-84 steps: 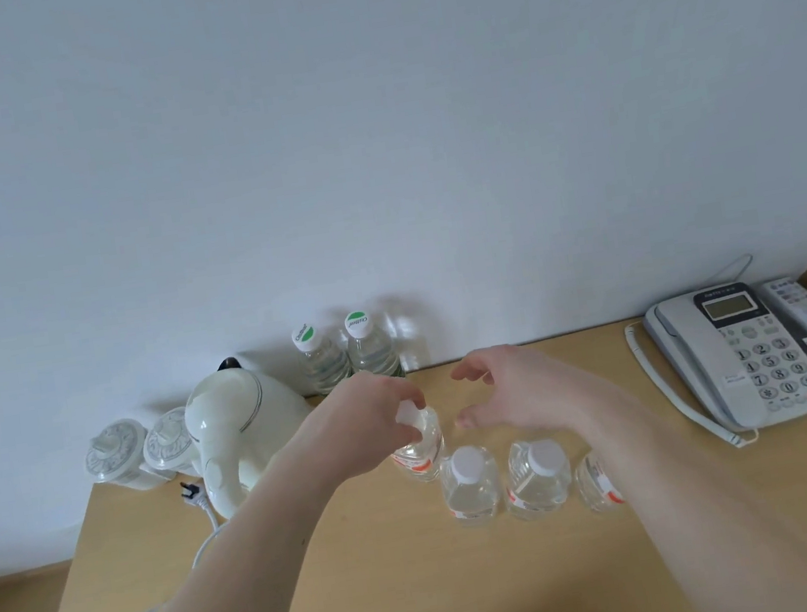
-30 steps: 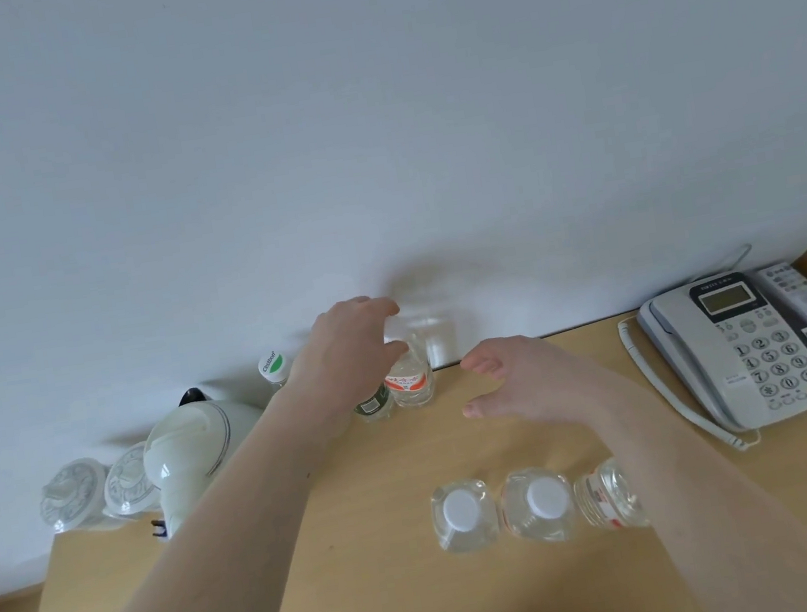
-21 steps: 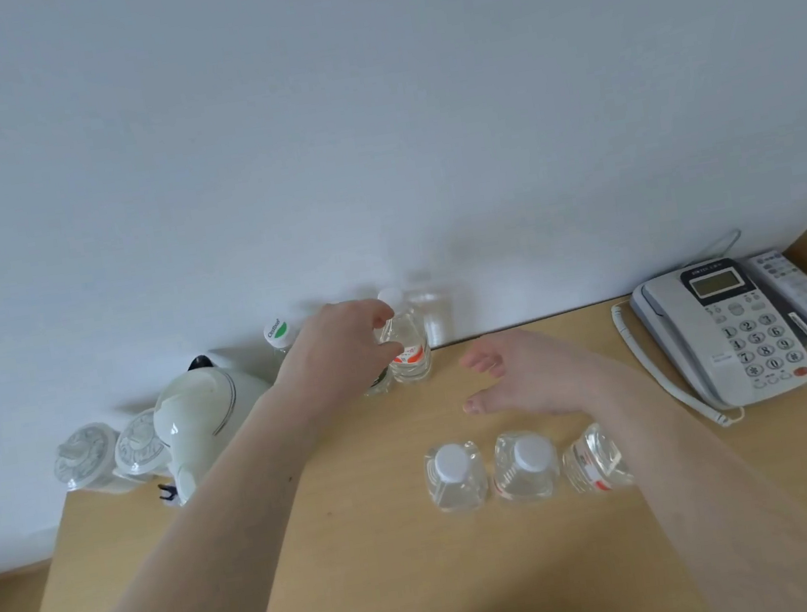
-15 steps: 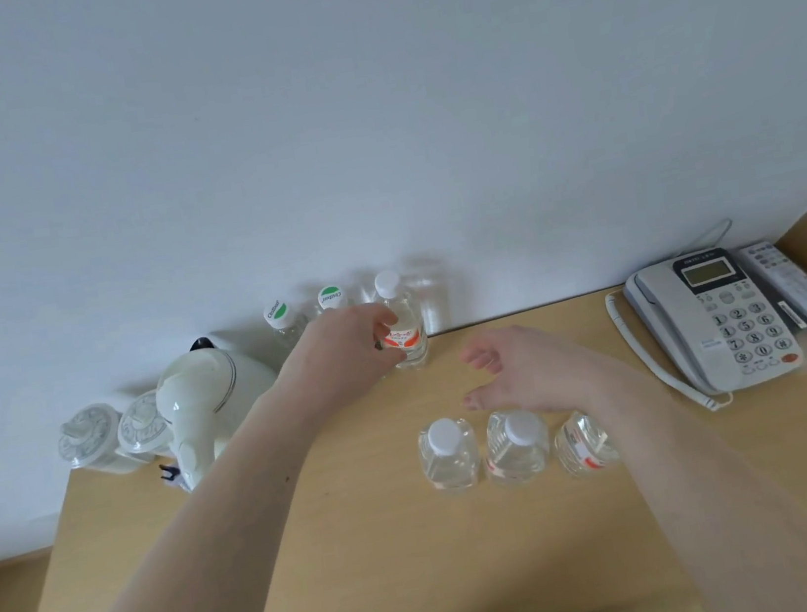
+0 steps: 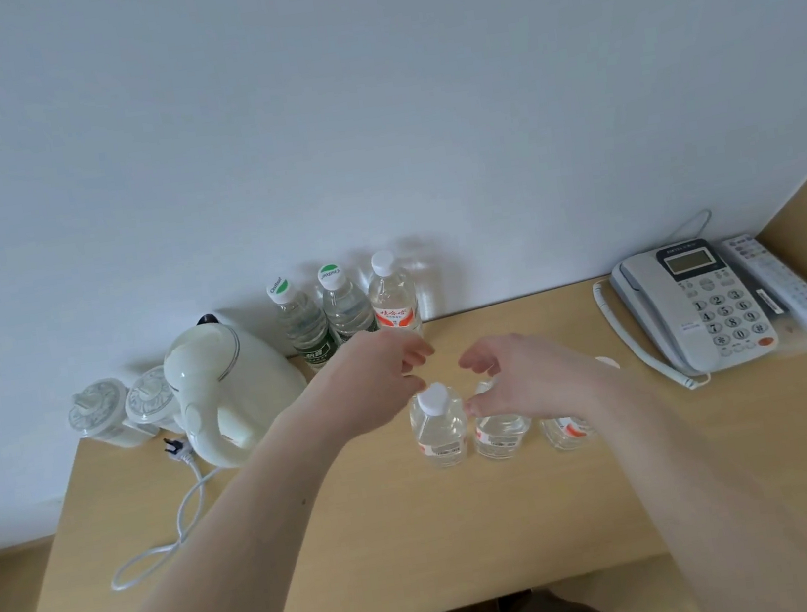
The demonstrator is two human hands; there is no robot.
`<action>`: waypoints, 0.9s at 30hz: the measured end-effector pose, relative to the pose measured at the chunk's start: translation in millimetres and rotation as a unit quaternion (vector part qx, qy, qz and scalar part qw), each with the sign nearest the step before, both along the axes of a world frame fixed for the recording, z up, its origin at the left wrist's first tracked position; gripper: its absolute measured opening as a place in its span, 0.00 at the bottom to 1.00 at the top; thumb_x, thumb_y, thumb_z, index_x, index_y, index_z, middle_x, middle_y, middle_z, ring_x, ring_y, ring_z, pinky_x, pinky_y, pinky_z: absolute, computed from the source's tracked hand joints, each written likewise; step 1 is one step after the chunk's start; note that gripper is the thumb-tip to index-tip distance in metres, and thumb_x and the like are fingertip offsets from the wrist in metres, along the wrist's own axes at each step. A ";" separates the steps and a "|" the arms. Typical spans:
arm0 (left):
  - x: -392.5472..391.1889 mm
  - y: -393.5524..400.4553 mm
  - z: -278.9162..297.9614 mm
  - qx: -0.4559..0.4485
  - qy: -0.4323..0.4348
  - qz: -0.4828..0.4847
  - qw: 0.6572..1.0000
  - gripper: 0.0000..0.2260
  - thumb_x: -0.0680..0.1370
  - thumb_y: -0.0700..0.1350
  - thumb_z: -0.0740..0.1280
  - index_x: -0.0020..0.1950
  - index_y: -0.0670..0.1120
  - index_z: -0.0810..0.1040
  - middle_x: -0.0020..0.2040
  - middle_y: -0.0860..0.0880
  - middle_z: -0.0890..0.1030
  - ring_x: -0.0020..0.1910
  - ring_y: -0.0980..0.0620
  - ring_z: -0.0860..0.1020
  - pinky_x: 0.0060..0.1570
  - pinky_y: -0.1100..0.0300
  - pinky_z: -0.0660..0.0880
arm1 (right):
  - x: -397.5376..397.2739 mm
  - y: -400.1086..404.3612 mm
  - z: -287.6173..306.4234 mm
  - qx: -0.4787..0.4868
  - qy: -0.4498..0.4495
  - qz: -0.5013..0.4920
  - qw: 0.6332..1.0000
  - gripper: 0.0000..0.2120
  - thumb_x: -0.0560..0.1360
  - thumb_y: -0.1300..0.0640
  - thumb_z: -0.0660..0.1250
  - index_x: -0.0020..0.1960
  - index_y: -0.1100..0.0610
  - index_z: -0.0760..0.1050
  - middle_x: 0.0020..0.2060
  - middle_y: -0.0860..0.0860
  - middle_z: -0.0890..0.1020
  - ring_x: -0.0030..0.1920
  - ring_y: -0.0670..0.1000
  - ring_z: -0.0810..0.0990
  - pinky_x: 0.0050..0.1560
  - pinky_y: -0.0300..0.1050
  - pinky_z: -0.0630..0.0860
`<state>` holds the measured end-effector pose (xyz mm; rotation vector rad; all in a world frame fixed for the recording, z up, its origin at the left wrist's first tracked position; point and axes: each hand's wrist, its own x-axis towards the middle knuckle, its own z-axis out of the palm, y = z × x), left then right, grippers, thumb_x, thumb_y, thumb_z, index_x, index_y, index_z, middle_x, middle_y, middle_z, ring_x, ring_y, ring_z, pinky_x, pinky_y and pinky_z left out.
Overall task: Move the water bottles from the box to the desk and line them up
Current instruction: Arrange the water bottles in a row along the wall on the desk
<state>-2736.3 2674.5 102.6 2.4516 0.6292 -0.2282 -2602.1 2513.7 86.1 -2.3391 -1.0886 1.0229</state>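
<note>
Three clear white-capped water bottles stand side by side mid-desk: the left bottle (image 5: 438, 425), the middle bottle (image 5: 501, 434) and the right bottle (image 5: 564, 431), the last two partly hidden under my right hand. Against the wall stands a red-labelled bottle (image 5: 393, 299) beside two green-capped bottles (image 5: 324, 311). My left hand (image 5: 375, 379) hovers just left of the left bottle's cap, fingers curled and empty. My right hand (image 5: 520, 375) hangs open over the middle bottle, fingers spread. No box is in view.
A white electric kettle (image 5: 225, 382) with a loose cord (image 5: 181, 513) stands at the back left, beside two lidded cups (image 5: 120, 410). A desk phone (image 5: 697, 306) and a remote control (image 5: 782, 283) lie at the back right. The wooden desk (image 5: 423, 536) ends near me.
My left hand carried the red-labelled bottle to the wall beside the green-capped pair, let go and drew back toward the front row. My right hand moved over the middle bottle.
</note>
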 end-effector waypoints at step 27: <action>34.4 -0.8 -5.7 0.084 0.047 -0.107 0.990 0.17 0.79 0.45 0.68 0.68 0.54 0.78 0.59 0.51 0.81 0.55 0.49 0.78 0.52 0.54 0.76 | 23.8 18.1 3.3 -0.002 -0.008 -0.025 1.000 0.33 0.70 0.45 0.76 0.73 0.45 0.69 0.69 0.43 0.74 0.69 0.46 0.71 0.64 0.45 0.71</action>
